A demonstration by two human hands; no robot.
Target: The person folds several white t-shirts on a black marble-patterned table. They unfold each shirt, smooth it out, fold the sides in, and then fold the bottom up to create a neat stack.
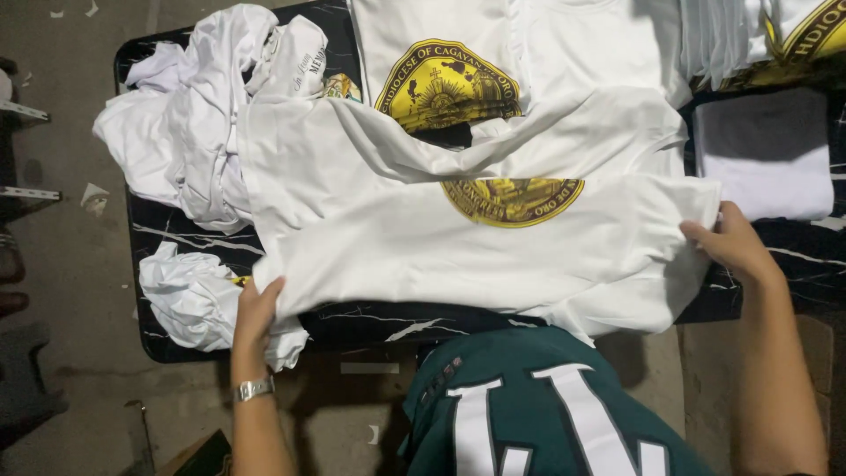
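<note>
Shirt (pixel 458 256), white with a half-folded yellow round print, lies mid-table (pixel 370 322); left hand (pixel 257 310) pinches its 8 o'clock corner, right hand (pixel 727 240) its 3 o'clock edge, fingertips hidden under cloth. Crumpled shirts (pixel 189 132) sit at 10 o'clock.

A single head-worn view looks almost straight down from close above a black table (pixel 775 256). The wearer's chest fills the near edge, floor (pixel 53 291) shows at left, and the table runs out of frame far and right.
</note>
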